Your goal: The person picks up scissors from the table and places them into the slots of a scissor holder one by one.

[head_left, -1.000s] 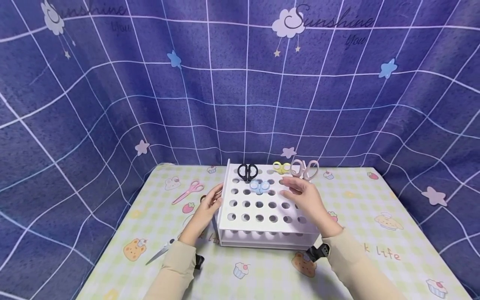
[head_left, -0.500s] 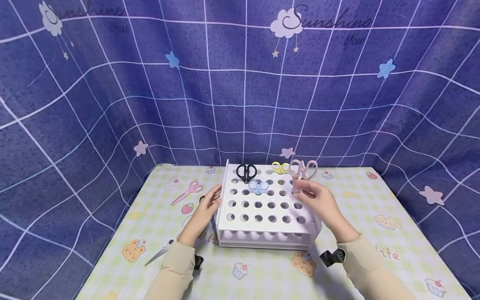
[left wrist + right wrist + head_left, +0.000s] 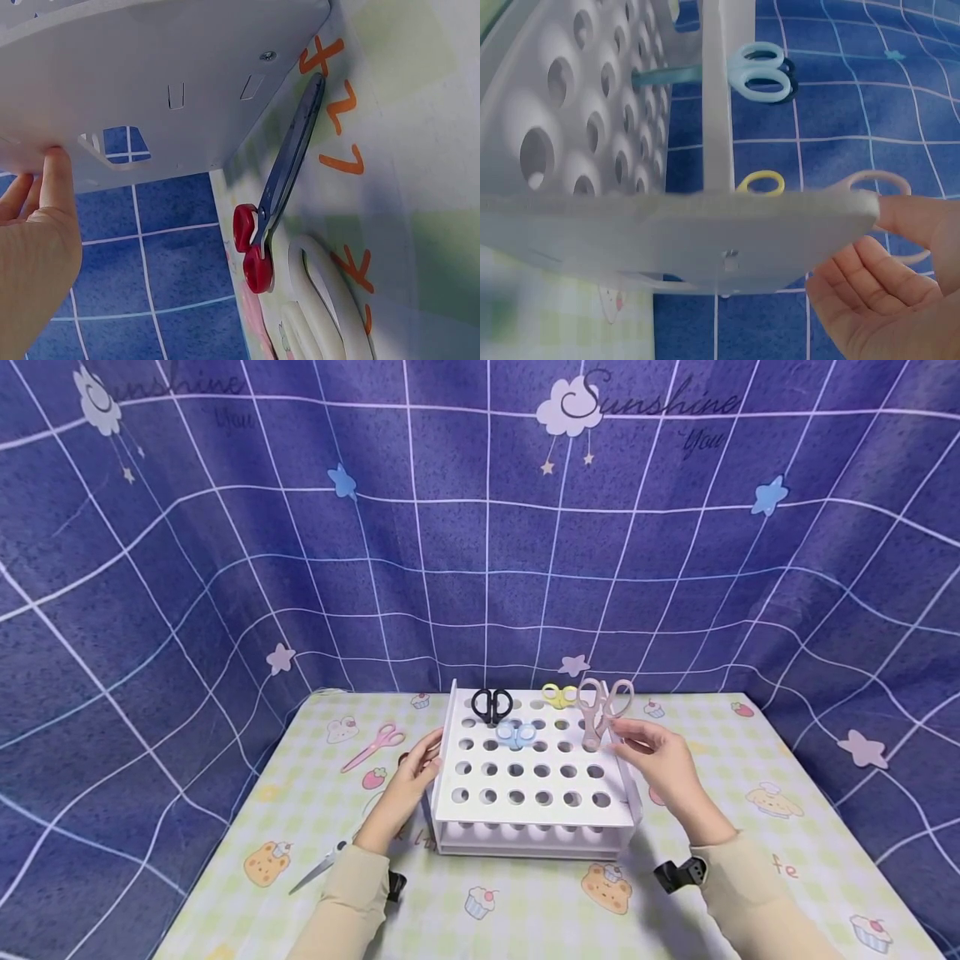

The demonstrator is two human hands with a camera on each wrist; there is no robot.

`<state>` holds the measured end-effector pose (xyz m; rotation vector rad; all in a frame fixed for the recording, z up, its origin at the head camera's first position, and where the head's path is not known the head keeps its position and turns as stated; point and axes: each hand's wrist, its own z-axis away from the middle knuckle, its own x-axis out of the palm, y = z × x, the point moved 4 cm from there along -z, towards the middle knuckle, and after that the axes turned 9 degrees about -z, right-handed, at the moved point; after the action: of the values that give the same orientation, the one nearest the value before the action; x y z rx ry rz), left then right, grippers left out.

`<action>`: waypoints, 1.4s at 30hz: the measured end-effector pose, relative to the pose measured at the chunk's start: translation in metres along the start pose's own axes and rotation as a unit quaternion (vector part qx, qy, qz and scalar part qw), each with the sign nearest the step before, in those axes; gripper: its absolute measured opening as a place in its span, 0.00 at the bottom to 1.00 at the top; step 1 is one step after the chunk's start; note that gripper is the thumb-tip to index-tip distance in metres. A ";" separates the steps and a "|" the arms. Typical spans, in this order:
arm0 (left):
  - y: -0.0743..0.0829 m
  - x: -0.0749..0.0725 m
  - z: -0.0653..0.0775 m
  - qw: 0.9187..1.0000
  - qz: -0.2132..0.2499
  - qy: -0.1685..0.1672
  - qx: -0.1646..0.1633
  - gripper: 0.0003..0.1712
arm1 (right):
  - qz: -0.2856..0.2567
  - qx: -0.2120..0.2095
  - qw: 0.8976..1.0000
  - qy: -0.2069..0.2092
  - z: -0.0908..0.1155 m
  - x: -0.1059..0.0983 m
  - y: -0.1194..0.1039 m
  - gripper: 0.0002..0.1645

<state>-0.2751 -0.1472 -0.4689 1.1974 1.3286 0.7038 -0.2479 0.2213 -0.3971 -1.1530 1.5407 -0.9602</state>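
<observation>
Head view: The white rack (image 3: 540,812) stands on the counter (image 3: 536,906). Four pairs of scissors are in it, handles up: black scissors (image 3: 492,717), blue scissors (image 3: 516,735), yellow scissors (image 3: 559,698) and mauve scissors (image 3: 592,732). Outside it, on the left part of the counter, lie pink scissors (image 3: 377,744) and silver-bladed scissors (image 3: 324,864), the latter partly hidden by the arm. The left hand (image 3: 408,777) rests at the rack's left side, gripping nothing. The right hand (image 3: 662,762) is at the right edge, just beside the mauve scissors, its thumb and fingers apart. Judged from this layout, loading of the rack is a little over half complete.

Left wrist view: The left hand's fingertips touch the left side panel (image 3: 150,75) without curling round it. Red-handled scissors (image 3: 289,161) lie on the counter alongside the rack; a white handle (image 3: 309,281), probably of the silver-bladed pair, lies near them. Three pairs therefore appear to remain.

Right wrist view: The blue blade reaches through to the lower plate; this pair reads as fully inserted. The right side panel (image 3: 667,240) hides the mauve blades, so their seating depth cannot be confirmed. The right hand's fingers are relaxed; contact with the mauve handle cannot be determined.
</observation>
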 end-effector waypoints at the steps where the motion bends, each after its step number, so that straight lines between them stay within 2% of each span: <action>1: 0.000 0.000 0.000 1.000 0.001 -0.001 0.000 0.31 | 0.004 0.001 1.000 0.005 0.000 -0.002 0.001 0.22; 9: 0.000 0.000 0.000 1.000 0.006 -0.001 -0.001 0.30 | 0.008 -0.004 1.000 0.020 -0.003 -0.009 0.008 0.22; 15: 0.000 0.000 -0.001 1.000 0.012 -0.001 -0.001 0.31 | -0.008 0.022 1.000 0.009 -0.005 -0.011 0.018 0.27; 19: 0.000 0.000 -0.002 1.000 0.017 0.000 -0.003 0.30 | -0.030 0.052 0.998 -0.012 -0.008 -0.011 0.025 0.32; 24: 0.002 0.001 -0.001 1.000 0.015 0.000 -0.007 0.30 | -0.090 0.077 0.993 -0.029 -0.010 -0.008 0.040 0.35; 28: 0.002 0.002 0.000 1.000 0.018 -0.002 -0.011 0.30 | -0.151 0.059 0.986 -0.027 -0.011 -0.003 0.053 0.35; 33: 0.001 0.001 -0.001 1.000 0.021 -0.004 -0.007 0.30 | -0.206 0.010 0.979 -0.003 -0.011 0.002 0.066 0.33; 37: 0.000 0.001 -0.001 1.000 0.018 -0.003 -0.005 0.30 | -0.204 -0.012 0.979 0.024 -0.011 0.005 0.070 0.29; 42: -0.002 0.001 -0.001 1.000 0.004 0.001 -0.016 0.29 | -0.206 -0.008 0.977 0.049 -0.009 0.008 0.072 0.28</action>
<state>-0.2761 -0.1469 -0.4707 1.1763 1.3111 0.7296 -0.2731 0.2315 -0.4643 -1.4924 1.4121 -1.2951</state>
